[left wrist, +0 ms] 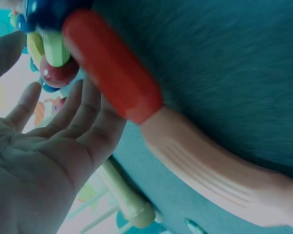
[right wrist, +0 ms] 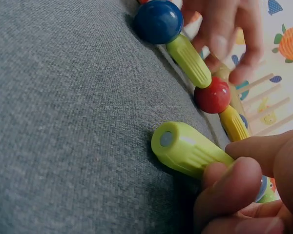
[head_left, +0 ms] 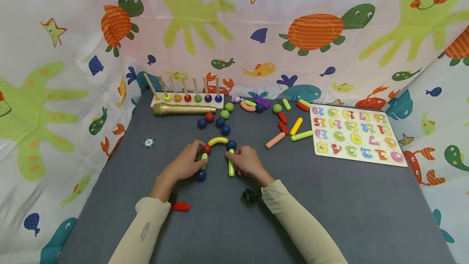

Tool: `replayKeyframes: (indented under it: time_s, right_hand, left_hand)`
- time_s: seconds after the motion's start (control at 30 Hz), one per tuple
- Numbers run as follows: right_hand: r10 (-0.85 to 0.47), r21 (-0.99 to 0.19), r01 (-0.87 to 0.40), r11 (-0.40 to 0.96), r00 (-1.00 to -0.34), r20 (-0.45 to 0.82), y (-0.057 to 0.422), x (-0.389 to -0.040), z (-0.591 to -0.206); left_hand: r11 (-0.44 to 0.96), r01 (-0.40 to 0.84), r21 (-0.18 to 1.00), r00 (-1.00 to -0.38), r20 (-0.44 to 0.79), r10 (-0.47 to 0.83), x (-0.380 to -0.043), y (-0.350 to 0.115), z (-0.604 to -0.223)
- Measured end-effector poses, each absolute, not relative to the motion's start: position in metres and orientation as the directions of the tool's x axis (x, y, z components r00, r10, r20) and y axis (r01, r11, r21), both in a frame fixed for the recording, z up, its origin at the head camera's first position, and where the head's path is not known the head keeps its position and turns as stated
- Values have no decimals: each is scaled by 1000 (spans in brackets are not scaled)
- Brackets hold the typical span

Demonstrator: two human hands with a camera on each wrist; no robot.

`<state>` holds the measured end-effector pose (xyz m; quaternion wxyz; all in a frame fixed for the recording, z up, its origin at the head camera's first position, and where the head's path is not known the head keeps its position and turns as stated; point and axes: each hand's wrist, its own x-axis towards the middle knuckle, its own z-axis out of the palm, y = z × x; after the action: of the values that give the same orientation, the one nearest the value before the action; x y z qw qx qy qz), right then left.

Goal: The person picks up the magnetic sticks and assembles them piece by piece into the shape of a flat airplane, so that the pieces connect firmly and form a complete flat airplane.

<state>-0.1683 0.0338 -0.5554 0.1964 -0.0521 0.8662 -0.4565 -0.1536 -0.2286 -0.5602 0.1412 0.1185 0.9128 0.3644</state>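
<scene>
On the grey bench (head_left: 300,215), my right fingers (right wrist: 234,187) pinch the lime-green, ribbed, plastic-looking rod (right wrist: 183,146) beside the glossy blue ball (head_left: 231,145); my left fingers (left wrist: 88,114) hang loose. Probably light, stiff: I'd grip its ridges.

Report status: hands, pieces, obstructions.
Left hand beside red ball. Right hand pinching green stick. Curved yellow stick between red ball and blue ball. No obstruction evident.

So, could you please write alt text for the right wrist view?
The right hand pinches a light-green rod. Beyond it, a blue ball, another green rod, a red ball and a yellow rod form a chain beside the left hand. Gray surface fills the picture's left.
</scene>
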Motion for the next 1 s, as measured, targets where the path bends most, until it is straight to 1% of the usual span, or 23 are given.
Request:
replayKeyframes:
  time_s: [0.03, 0.13, 0.23, 0.33, 0.57, 0.7, 1.0]
  right_hand:
    - [-266, -811, 90, 577, -919, -292, 34, -169, -555]
    - [-260, -815, 100, 571, -920, -294, 33, -170, -553]
    - [-251, -812, 112, 573, -919, -304, 33, -171, -553]
    - [-247, -813, 112, 571, -921, -300, 32, -172, -554]
    - [-245, -817, 85, 571, -932, -268, 32, -174, -556]
    - [-241, -812, 67, 580, -938, -250, 30, -176, -556]
    - [-246, -813, 58, 579, -938, -242, 31, -174, -556]
  left_hand:
    - [703, 127, 700, -934, -155, 323, -148, -229, -561]
    - [700, 137, 700, -936, -140, 324, -129, -223, -546]
    - [718, 121, 686, -926, -182, 330, -113, -214, -523]
    - [743, 135, 656, -923, -189, 334, -105, -210, -518]
    - [752, 157, 640, -926, -170, 337, -102, -209, -526]
    - [769, 164, 618, -928, -166, 332, -100, -206, -523]
    - [792, 135, 595, -929, -201, 310, -98, -206, -520]
